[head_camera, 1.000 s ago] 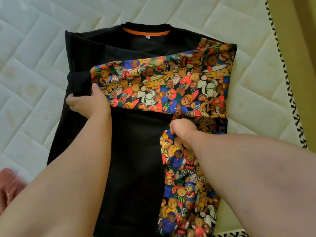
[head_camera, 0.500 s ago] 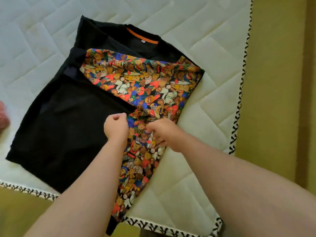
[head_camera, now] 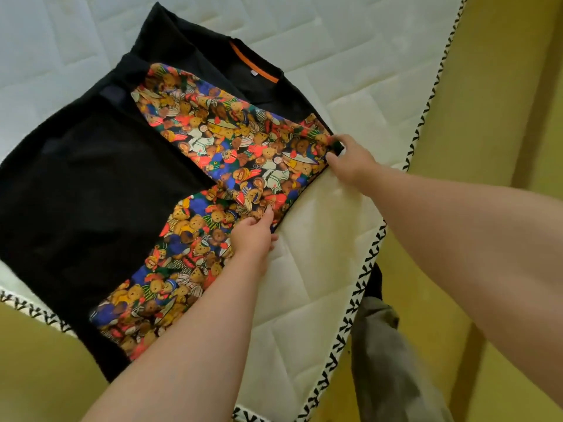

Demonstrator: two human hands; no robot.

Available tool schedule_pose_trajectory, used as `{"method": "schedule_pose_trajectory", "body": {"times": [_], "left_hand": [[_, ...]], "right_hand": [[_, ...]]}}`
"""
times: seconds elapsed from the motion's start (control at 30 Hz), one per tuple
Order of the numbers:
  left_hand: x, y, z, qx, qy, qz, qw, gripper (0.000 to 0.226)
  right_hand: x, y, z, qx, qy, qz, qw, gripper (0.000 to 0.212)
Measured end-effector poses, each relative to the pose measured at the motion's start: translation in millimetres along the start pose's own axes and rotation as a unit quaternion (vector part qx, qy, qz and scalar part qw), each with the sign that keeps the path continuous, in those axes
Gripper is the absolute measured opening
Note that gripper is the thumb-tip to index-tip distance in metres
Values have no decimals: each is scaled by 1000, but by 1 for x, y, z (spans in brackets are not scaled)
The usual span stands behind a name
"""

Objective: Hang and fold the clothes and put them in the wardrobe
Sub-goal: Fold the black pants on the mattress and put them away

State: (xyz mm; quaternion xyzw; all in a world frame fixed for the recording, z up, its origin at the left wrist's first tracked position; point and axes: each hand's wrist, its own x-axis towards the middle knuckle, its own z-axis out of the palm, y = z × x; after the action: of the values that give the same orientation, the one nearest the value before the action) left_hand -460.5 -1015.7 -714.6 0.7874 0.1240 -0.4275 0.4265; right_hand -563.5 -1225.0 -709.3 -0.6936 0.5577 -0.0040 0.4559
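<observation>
A white quilted mattress (head_camera: 350, 86) fills the upper and middle part of the frame, its stitching forming large diamond panels. A white edging band (head_camera: 426, 117) printed with black arrow-like marks runs along its right border and across the lower left. Beyond the band lies a plain yellow-olive surface (head_camera: 502, 86), seen at the right and in the lower-left corner. At lower right, a grey-brown cloth (head_camera: 387, 360) overlaps that surface, with a small black piece (head_camera: 374, 281) just above it.

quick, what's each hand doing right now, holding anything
Left hand: pinching the bear-print edge of the shirt.
Right hand: gripping the shirt's folded corner.
</observation>
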Motion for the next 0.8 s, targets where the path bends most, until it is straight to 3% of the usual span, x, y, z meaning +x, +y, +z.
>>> {"method": "schedule_pose_trajectory", "body": {"times": [0.13,0.23,0.3,0.4,0.47,0.6,0.7,0.8], "left_hand": [[-3,-9,13,-46,68,-28,996,12],[-13,-8,26,-91,72,-77,990,53],[-22,-7,33,-103,80,-102,986,49],[-30,-6,42,-146,97,-125,977,23],[-32,-4,49,-108,116,-108,981,5],[-31,-4,54,35,148,-53,987,22],[-27,-6,48,68,140,-53,986,26],[-28,-8,43,62,124,-83,987,25]], "right_hand": [[23,11,-14,58,-77,-1,995,19],[34,11,-39,85,-151,23,985,24],[41,9,-53,95,-159,41,982,28],[47,11,-60,106,-146,60,982,32],[45,15,-57,90,-138,60,985,28],[43,19,-55,83,-175,27,981,7],[47,22,-63,-15,-222,-19,975,36],[52,21,-73,-129,-218,-73,965,25]]}}
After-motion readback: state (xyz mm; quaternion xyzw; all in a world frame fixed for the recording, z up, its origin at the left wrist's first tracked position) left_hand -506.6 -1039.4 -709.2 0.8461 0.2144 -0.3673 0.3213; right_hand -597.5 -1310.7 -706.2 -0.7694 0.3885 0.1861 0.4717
